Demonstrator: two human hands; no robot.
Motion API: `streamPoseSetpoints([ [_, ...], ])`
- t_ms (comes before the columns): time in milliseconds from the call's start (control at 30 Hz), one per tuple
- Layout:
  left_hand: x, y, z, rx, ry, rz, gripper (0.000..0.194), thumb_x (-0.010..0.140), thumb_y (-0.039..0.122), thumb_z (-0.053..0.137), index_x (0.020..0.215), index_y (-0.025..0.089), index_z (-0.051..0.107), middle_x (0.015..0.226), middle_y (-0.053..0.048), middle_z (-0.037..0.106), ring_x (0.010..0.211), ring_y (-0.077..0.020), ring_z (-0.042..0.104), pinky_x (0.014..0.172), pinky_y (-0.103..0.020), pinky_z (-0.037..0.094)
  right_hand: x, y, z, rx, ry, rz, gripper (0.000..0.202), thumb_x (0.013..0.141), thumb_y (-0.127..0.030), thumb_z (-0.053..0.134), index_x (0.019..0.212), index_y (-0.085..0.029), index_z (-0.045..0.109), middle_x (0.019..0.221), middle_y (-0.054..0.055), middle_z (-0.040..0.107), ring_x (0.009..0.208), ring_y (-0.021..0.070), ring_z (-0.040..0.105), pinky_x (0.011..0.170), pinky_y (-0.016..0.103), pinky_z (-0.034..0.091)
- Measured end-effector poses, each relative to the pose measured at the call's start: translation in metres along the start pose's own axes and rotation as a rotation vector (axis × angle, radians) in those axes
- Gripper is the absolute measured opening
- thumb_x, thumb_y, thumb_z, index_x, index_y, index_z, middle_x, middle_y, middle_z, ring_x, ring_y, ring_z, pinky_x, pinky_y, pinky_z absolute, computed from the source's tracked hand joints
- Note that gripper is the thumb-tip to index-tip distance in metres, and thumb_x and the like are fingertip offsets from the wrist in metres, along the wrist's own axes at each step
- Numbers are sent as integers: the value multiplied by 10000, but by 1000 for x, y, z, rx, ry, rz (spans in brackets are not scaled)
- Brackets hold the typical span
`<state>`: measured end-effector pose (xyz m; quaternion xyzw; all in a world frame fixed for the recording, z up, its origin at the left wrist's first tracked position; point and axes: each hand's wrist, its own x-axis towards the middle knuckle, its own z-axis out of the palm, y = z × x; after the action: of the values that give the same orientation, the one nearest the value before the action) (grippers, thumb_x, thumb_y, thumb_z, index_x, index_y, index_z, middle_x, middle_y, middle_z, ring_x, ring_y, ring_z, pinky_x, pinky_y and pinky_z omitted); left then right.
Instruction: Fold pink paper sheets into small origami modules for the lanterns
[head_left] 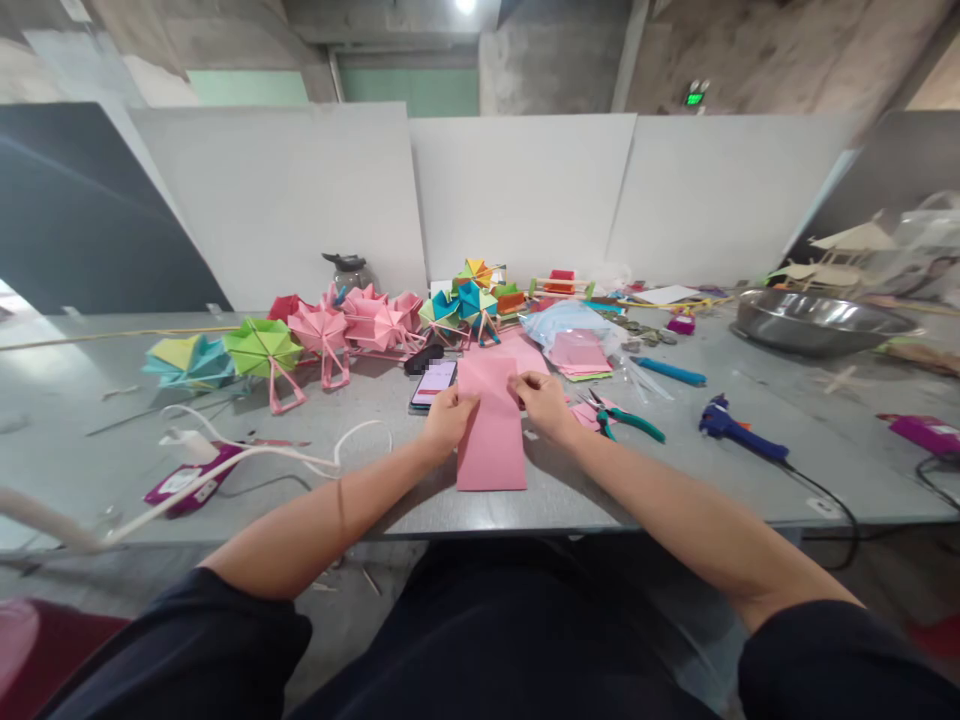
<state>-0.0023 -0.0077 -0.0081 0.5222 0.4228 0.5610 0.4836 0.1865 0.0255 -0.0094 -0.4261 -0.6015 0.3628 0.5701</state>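
A long pink sheet of paper (491, 440) stands between my hands over the near part of the table. My left hand (448, 420) grips its left edge, the thumb lying on the front face. At the upper right edge, my right hand (545, 403) pinches the paper between thumb and fingers. More pink paper (529, 352) lies just behind it. A phone (433, 385) with a lit screen is beside my left hand. To the right of my right hand are pliers with green handles (634, 422).
Folded paper umbrellas (262, 348) line the back left. A blue glue gun (742, 430) and a steel bowl (825, 322) are on the right. At the left, a white cable (262, 455) crosses a purple power strip (196, 480). A plastic bag (570, 325) holds paper.
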Motion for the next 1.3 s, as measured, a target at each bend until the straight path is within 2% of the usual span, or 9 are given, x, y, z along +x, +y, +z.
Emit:
streamPoseSetpoints([
  [233, 0, 4, -1, 16, -27, -10, 356, 819, 488, 836, 960, 170, 759, 873, -63, 789, 711, -200, 693, 678, -313, 572, -4, -5, 3, 27, -62, -11, 516, 786, -660, 704, 548, -248, 504, 552, -21, 457, 551, 142, 417, 555, 313, 356],
  [467, -5, 10, 1, 31, -71, -6, 320, 817, 450, 873, 942, 171, 776, 892, -72, 807, 790, -226, 727, 707, -312, 586, 3, -3, 1, 48, -17, 5, 553, 804, -658, 679, 534, -259, 406, 534, -35, 393, 534, 130, 379, 527, 306, 307],
  [600, -5, 11, 2, 26, -70, -1, 287, 833, 427, 878, 945, 179, 787, 876, -71, 805, 804, -242, 732, 722, -326, 592, 10, -3, -5, 71, 2, 43, 471, 825, -609, 647, 567, -240, 508, 564, 2, 530, 544, 153, 492, 531, 300, 381],
  [733, -2, 7, 1, 10, -25, 4, 256, 842, 404, 868, 913, 176, 775, 856, -66, 790, 741, -219, 704, 668, -303, 553, 12, -5, -11, 81, -72, 64, 466, 824, -656, 674, 658, -222, 637, 671, 61, 684, 567, 185, 596, 536, 311, 447],
  [833, 1, 5, -1, -3, 17, 18, 240, 852, 392, 855, 900, 177, 760, 821, -53, 767, 700, -201, 674, 645, -296, 531, 8, -6, -11, 58, -174, 62, 476, 780, -651, 770, 615, -227, 631, 587, 43, 636, 531, 177, 568, 536, 318, 451],
  [967, 4, 5, -3, -16, 47, 39, 209, 876, 377, 818, 911, 180, 758, 810, -44, 757, 706, -203, 670, 662, -309, 545, 4, -5, -7, 19, -257, 46, 402, 689, -544, 871, 586, -220, 657, 549, 6, 597, 515, 152, 538, 549, 314, 444],
  [1300, 6, 4, -4, -67, -14, 9, 189, 827, 317, 842, 920, 162, 788, 853, -75, 789, 707, -193, 688, 658, -299, 557, 11, -6, -12, -13, -199, 63, 355, 676, -531, 836, 668, -218, 671, 587, 4, 641, 551, 155, 545, 549, 312, 451],
])
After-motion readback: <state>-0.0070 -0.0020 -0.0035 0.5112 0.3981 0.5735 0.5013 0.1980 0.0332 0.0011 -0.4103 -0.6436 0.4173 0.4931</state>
